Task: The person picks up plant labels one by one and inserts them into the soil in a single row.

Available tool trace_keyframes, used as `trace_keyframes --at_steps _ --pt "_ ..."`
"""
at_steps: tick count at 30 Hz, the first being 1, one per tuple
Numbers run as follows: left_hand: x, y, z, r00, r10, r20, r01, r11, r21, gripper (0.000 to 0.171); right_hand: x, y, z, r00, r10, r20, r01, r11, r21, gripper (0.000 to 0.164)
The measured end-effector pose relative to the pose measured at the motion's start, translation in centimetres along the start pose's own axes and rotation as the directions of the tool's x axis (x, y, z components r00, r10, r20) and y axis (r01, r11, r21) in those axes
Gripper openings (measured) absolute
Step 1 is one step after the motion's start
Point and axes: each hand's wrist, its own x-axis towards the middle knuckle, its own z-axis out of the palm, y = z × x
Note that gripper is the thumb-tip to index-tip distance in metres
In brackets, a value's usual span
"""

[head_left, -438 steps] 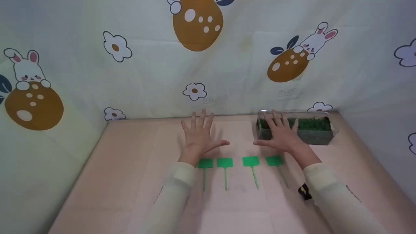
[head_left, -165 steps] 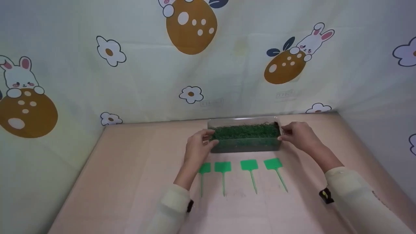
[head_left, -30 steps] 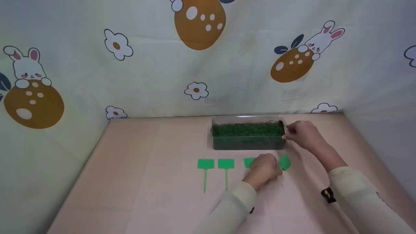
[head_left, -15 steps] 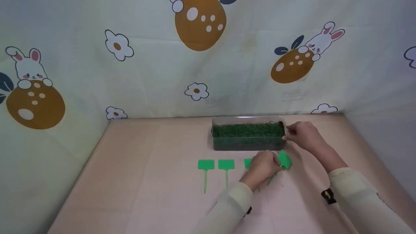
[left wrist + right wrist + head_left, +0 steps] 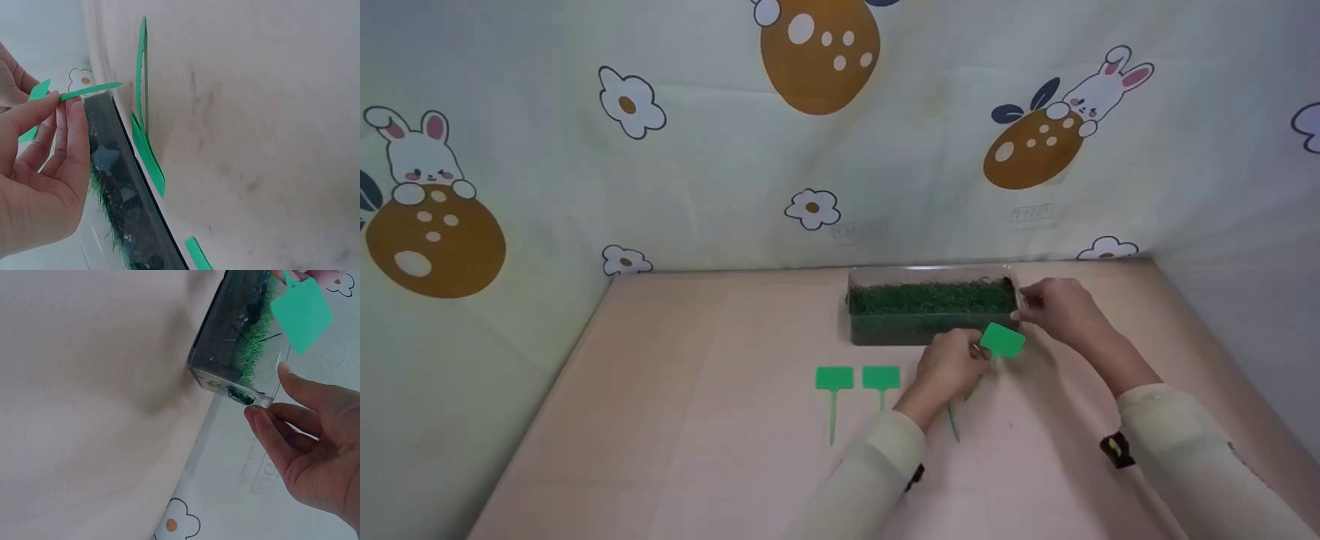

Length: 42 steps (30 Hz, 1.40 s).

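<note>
While the left hand [image 5: 946, 366] pinches a green tag [image 5: 1003, 341] by its stem, the right hand [image 5: 1063, 313] grips the end of a box of grass [image 5: 915, 331] just beyond it; three other tags [image 5: 835, 377] lie beneath or left of that pinch.

I count one clear box [image 5: 885, 332] of grass [image 5: 930, 298], right hand [image 5: 1061, 309] holding its right end; one green tag [image 5: 1003, 340], left hand [image 5: 949, 364] pinching it; two further tags [image 5: 835, 377] and one part-hidden stem [image 5: 953, 424] on the pinkish table [image 5: 697, 420]; patterned cloth [image 5: 720, 172] behind.
</note>
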Motion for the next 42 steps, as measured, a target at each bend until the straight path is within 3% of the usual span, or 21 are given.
trace_keyframes --at_steps 12,24,32,42 --pt "0.4 0.7 -2.6 0.995 0.049 -0.083 -0.052 0.998 -0.033 0.004 0.2 -0.3 -0.2 0.999 0.027 -0.016 -0.028 1.0 -0.005 0.038" --pt "1.7 1.3 -5.4 0.971 0.134 -0.197 -0.159 0.98 -0.119 0.011 0.1 -0.3 -0.2 0.998 0.061 0.011 -0.061 0.998 0.001 0.041" --pt "2.8 1.8 -5.3 0.963 0.15 -0.224 -0.177 0.978 -0.108 0.01 0.2 0.0 -0.4 1.0 0.01 -0.016 -0.01 1.0 0.014 0.037" --pt "4.3 2.2 -4.1 0.953 0.186 -0.24 -0.217 0.97 -0.109 0.011 0.2 0.1 0.0 0.999 0.043 0.0 -0.043 0.999 0.017 0.04"
